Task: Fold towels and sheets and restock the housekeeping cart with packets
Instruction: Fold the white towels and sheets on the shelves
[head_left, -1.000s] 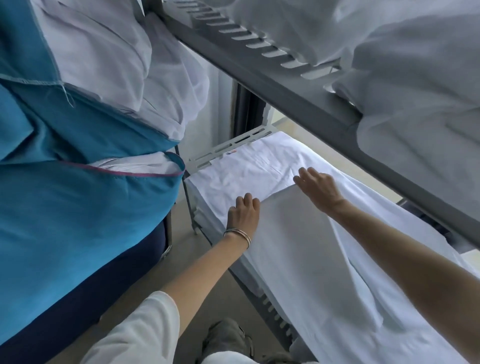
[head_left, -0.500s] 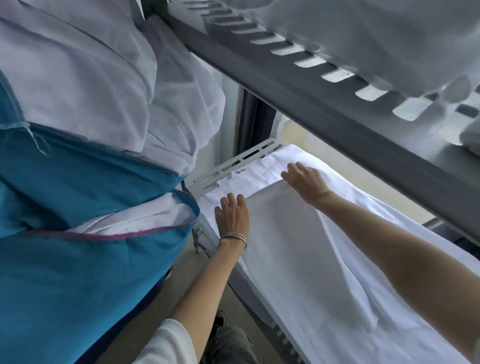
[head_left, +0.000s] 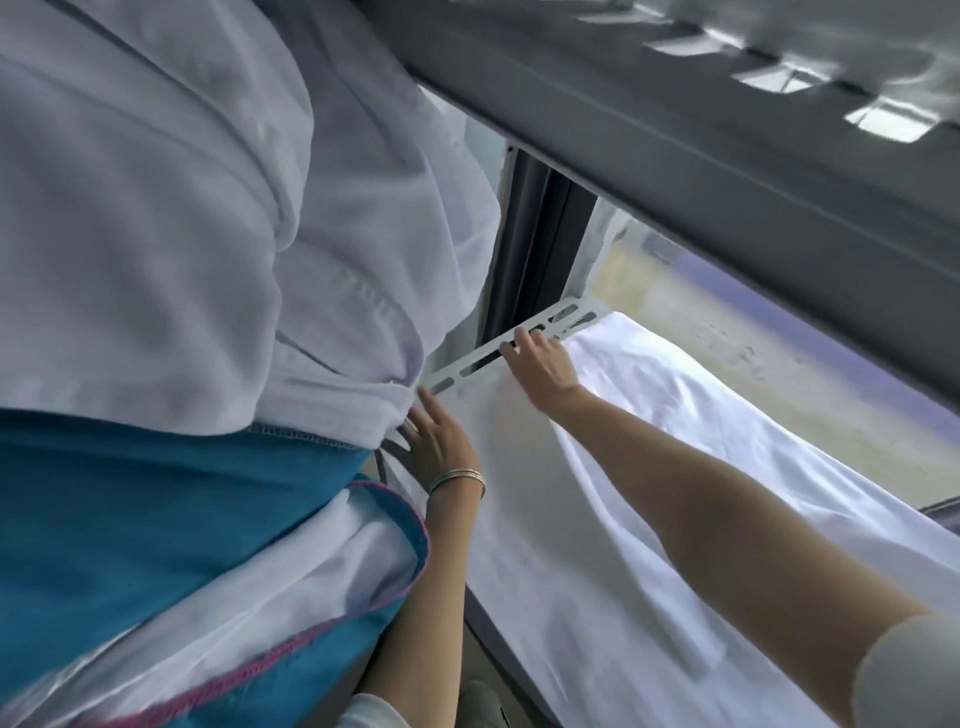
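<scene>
White folded sheet lies flat on the cart's lower shelf, its far edge against the slotted rail. Right hand presses there, fingers straight together; left hand, nearer the rail's left end, rests flat, fingers slightly spread.

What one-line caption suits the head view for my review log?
Both hands, left and right, press a folded white sheet flat toward the slotted end of the cart shelf.
</scene>
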